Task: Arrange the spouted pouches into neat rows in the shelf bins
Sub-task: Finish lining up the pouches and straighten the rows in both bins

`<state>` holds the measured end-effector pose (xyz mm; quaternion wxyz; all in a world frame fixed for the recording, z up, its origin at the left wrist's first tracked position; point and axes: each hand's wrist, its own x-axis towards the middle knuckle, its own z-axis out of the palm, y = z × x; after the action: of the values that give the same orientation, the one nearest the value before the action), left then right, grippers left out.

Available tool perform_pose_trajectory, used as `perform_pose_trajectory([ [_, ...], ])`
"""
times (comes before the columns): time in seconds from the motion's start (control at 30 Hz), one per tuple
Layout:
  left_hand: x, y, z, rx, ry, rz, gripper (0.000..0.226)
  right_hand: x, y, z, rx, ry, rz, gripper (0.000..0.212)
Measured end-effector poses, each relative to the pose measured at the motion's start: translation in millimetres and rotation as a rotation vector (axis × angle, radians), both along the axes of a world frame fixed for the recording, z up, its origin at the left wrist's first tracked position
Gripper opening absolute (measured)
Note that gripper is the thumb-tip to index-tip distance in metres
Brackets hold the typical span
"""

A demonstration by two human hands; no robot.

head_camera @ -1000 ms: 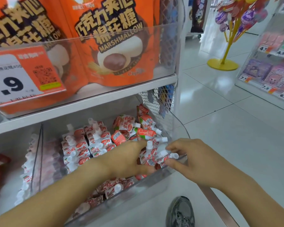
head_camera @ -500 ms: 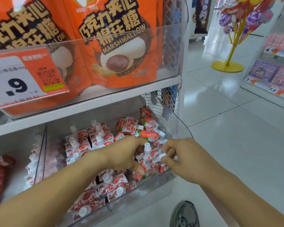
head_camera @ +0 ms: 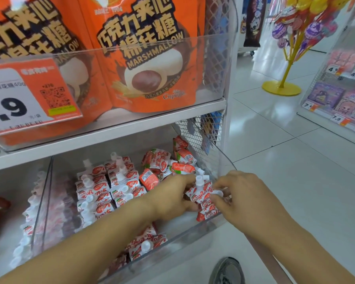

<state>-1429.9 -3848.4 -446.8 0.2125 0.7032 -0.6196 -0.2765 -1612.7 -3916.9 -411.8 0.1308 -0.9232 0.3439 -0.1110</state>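
Several red-and-white spouted pouches with white caps fill a clear plastic shelf bin (head_camera: pixel 184 236) on the lower shelf. Upright rows of pouches (head_camera: pixel 103 191) stand at the bin's left and middle; loose pouches (head_camera: pixel 162 160) lie tumbled at the back right. At the front right corner a small stack of pouches (head_camera: pixel 201 196) stands between my hands. My left hand (head_camera: pixel 172 195) grips its left side with curled fingers. My right hand (head_camera: pixel 244 197) pinches its right side near a white cap. More pouches (head_camera: pixel 146 242) lie at the bin's front.
A neighbouring bin (head_camera: pixel 19 212) at the left holds paler pouches behind a clear divider. Orange marshmallow bags (head_camera: pixel 143 58) and a price tag (head_camera: pixel 29 93) fill the shelf above. A wire mesh panel (head_camera: pixel 199 132) closes the right end. My shoe (head_camera: pixel 228 271) is on the white tiled floor.
Both hands have stayed at the front right stack and pressed closer around it. The camera view has shifted slightly down and left.
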Motion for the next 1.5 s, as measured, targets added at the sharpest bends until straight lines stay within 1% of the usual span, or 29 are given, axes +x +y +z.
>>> perform_pose_trajectory([
  [0.07,5.4,-0.8,4.7,0.059,0.072,-0.034,0.050,0.0,-0.3,-0.3,0.027,-0.029,0.021,0.032],
  [0.1,7.4,-0.2,6.8,0.070,0.078,-0.045,0.049,1.1,-0.3,-0.8,0.035,-0.033,0.041,0.039],
  [0.17,9.0,0.3,5.8,0.052,0.059,-0.064,0.050,4.4,1.7,-4.3,0.024,-0.040,0.107,0.046],
  [0.2,9.3,1.3,6.0,0.032,0.005,-0.068,0.051,6.5,3.4,-7.0,0.018,-0.025,0.150,0.048],
  [0.27,13.2,4.3,11.3,-0.020,-0.195,-0.062,0.049,9.7,4.9,-12.0,0.021,0.026,0.223,0.051],
  [0.33,21.9,5.8,20.5,-0.096,-0.371,-0.043,0.045,11.4,0.7,-15.7,0.022,0.047,0.282,0.048],
  [0.37,26.8,5.2,24.4,-0.139,-0.414,-0.025,0.044,11.7,-1.7,-16.3,0.019,0.047,0.292,0.044],
  [0.43,34.5,1.5,28.2,-0.225,-0.434,0.013,0.043,11.3,-4.4,-15.0,0.013,0.033,0.271,0.038],
  [0.5,36.0,-6.8,26.1,-0.264,-0.410,-0.004,0.049,10.8,-4.6,-13.2,-0.008,0.025,0.241,0.036],
  [0.57,32.5,-18.9,20.7,-0.234,-0.395,-0.066,0.058,10.3,-3.2,-11.1,-0.021,0.027,0.220,0.035],
  [0.6,29.8,-25.1,17.8,-0.208,-0.422,-0.091,0.058,10.3,-2.5,-10.4,-0.016,0.024,0.214,0.035],
  [0.67,26.7,-34.4,12.9,-0.193,-0.526,-0.123,0.053,10.8,-1.2,-9.9,0.002,0.017,0.211,0.036],
  [0.73,25.3,-36.4,12.6,-0.189,-0.638,-0.157,0.040,10.9,-1.0,-10.3,0.004,0.019,0.214,0.036],
  [0.77,25.1,-34.6,13.4,-0.185,-0.665,-0.169,0.034,10.8,-1.1,-10.5,0.002,0.020,0.213,0.034],
  [0.83,28.9,-27.2,14.9,-0.205,-0.638,-0.104,0.026,10.4,-2.5,-10.7,-0.013,0.013,0.200,0.029],
  [0.87,32.0,-22.7,17.1,-0.235,-0.591,-0.014,0.024,10.5,-3.2,-10.3,-0.025,0.007,0.184,0.028],
  [0.93,36.6,-14.1,23.4,-0.299,-0.426,0.197,0.022,10.6,-3.8,-9.4,-0.039,-0.006,0.155,0.028],
  [0.97,35.9,-10.8,26.3,-0.294,-0.322,0.267,0.022,10.9,-3.3,-8.8,-0.034,-0.015,0.147,0.027],
  [1.0,33.4,-8.6,27.3,-0.267,-0.235,0.295,0.023,11.4,-2.2,-8.5,-0.026,-0.019,0.144,0.027],
  [1.03,29.7,-7.3,25.8,-0.232,-0.194,0.280,0.023,12.1,-0.9,-8.2,-0.022,-0.016,0.143,0.027],
  [1.13,18.9,-7.0,15.1,-0.118,-0.245,0.112,0.018,14.2,3.0,-9.4,-0.019,-0.008,0.128,0.033],
  [1.2,19.0,-8.2,11.5,-0.050,-0.265,0.049,0.029,15.8,5.1,-9.0,-0.016,-0.005,0.118,0.038],
  [1.27,26.0,-10.2,11.1,0.001,-0.255,0.004,0.038,17.8,6.1,-7.4,-0.014,0.022,0.141,0.050],
  [1.33,32.6,-10.4,15.1,0.035,-0.186,-0.050,0.034,19.5,6.1,-5.8,-0.018,0.065,0.197,0.066],
  [1.37,36.1,-10.2,17.4,0.011,-0.152,-0.049,0.031,20.7,5.9,-5.3,-0.032,0.094,0.222,0.068],
  [1.4,39.8,-10.9,19.2,-0.047,-0.151,-0.017,0.027,21.7,5.3,-5.3,-0.049,0.123,0.237,0.066],
  [1.43,42.6,-12.6,20.7,-0.125,-0.179,0.039,0.024,22.4,4.9,-5.3,-0.058,0.141,0.240,0.062],
  [1.5,45.2,-20.3,21.1,-0.245,-0.221,0.113,0.027,23.4,4.3,-5.6,-0.055,0.129,0.225,0.053],
])
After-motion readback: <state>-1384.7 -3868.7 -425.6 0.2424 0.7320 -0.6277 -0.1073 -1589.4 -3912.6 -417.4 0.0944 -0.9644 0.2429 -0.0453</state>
